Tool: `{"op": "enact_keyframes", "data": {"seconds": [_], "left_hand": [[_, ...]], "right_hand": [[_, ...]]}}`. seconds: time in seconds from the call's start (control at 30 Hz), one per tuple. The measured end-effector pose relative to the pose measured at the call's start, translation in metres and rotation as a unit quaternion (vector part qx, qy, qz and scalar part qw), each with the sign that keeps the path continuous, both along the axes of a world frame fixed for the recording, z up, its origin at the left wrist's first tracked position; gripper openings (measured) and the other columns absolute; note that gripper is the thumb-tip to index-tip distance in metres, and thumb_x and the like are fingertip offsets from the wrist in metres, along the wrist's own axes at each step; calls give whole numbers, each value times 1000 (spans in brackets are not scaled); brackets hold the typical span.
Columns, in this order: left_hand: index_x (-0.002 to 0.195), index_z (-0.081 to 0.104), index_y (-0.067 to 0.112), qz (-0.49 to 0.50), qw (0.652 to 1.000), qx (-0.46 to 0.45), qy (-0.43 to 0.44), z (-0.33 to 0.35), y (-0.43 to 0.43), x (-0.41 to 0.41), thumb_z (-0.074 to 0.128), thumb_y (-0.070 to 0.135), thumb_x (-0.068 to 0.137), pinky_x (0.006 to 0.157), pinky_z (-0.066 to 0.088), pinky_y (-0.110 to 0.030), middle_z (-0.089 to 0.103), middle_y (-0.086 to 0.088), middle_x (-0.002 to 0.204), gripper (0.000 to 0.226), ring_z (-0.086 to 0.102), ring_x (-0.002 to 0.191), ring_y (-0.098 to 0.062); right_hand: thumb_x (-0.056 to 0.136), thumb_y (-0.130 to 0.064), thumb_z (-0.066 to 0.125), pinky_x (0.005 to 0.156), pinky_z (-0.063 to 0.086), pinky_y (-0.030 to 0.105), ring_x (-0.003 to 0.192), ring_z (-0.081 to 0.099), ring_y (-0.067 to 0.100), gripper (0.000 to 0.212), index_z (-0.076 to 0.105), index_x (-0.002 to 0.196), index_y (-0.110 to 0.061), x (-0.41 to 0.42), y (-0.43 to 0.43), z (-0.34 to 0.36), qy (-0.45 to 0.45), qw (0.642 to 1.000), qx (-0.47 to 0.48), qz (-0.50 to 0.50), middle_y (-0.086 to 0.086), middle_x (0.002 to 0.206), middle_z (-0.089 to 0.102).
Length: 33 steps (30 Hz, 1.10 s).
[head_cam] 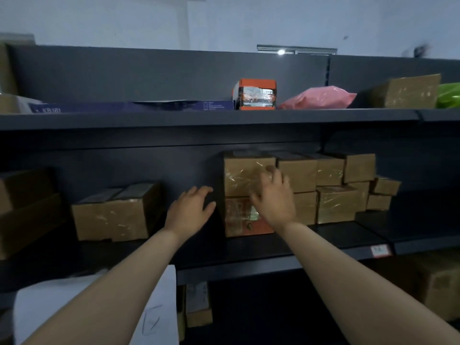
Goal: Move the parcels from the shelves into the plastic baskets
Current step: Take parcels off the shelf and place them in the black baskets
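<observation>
1. The parcels at stake are a taped cardboard box [240, 174] stacked on an orange printed box [237, 221]; the pair stands near the middle of the middle shelf [323, 236], a little back from its front edge, with a block of further cardboard boxes [297, 171] touching on the right.
2. The left hand [190, 207] is spread wide, fingers straight, just beside the stack's left face and holding nothing; whether it touches yet is unclear.
3. The right hand [272, 195] lies over the front of the stack where the two boxes meet, fingers bent; it is blurred, so I cannot tell whether it grips or only rests there.
4. No plastic basket shows in this view.
5. Risks, as I judge them: pulling only the top box may drag the orange one toward the front edge, since glossy tape slides easily; a one-sided squeeze could tip the top box off its base; the boxes touching on the right may shift or topple once their support goes; a separate cardboard box [114, 215] toward the shelf's left end looks safely apart.
</observation>
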State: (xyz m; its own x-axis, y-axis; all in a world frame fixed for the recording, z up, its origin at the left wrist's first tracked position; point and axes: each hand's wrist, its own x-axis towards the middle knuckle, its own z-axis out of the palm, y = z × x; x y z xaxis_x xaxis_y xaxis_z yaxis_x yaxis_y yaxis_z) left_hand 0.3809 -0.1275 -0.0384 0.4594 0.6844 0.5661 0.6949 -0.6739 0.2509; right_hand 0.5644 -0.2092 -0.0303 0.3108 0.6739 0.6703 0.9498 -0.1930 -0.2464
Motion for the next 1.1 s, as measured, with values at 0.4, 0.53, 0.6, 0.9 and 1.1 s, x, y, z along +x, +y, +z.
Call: {"op": "enact_keyframes", "data": {"seconds": [0.4, 0.53, 0.6, 0.9, 1.1], "left_hand": [[151, 10, 23, -130, 915, -272, -268, 38, 59, 93, 59, 27, 93, 106, 38, -34, 44, -10, 144, 76, 45, 130, -27], [144, 27, 18, -85, 926, -214, -300, 32, 62, 93, 64, 26, 88, 101, 45, -41, 55, -9, 131, 67, 53, 121, -29], [143, 26, 19, -69, 932, -169, -313, 37, 61, 80, 65, 28, 88, 99, 46, -38, 55, -9, 132, 69, 53, 120, -28], [121, 52, 22, 83, 946, -89, -300, 29, 65, -35, 38, 71, 73, 92, 46, -39, 62, -15, 117, 69, 57, 110, -33], [101, 63, 15, 98, 967, -175, -160, -18, 80, -51, 62, 35, 88, 81, 40, -24, 61, -12, 115, 23, 59, 103, -28]], "right_hand": [[85, -55, 60, 84, 53, 45, 107, 60, 34, 71, 26, 142, -30, 64, 68, 22, 63, 995, -38, 61, 16, 130, 52], [84, -51, 64, 86, 52, 47, 108, 58, 36, 69, 34, 141, -25, 58, 72, 23, 57, 995, 9, 87, 16, 128, 50], [85, -50, 64, 85, 52, 48, 108, 57, 36, 68, 35, 141, -26, 45, 72, 28, 55, 991, 43, 112, 16, 128, 49], [85, -53, 61, 85, 51, 43, 105, 60, 38, 63, 39, 137, -25, -53, 96, 24, 27, 981, -31, 190, 15, 124, 56], [96, -56, 39, 68, 42, 32, 101, 64, 28, 41, 61, 108, -23, -60, 87, -2, -113, 981, -107, 117, 5, 104, 70]]}}
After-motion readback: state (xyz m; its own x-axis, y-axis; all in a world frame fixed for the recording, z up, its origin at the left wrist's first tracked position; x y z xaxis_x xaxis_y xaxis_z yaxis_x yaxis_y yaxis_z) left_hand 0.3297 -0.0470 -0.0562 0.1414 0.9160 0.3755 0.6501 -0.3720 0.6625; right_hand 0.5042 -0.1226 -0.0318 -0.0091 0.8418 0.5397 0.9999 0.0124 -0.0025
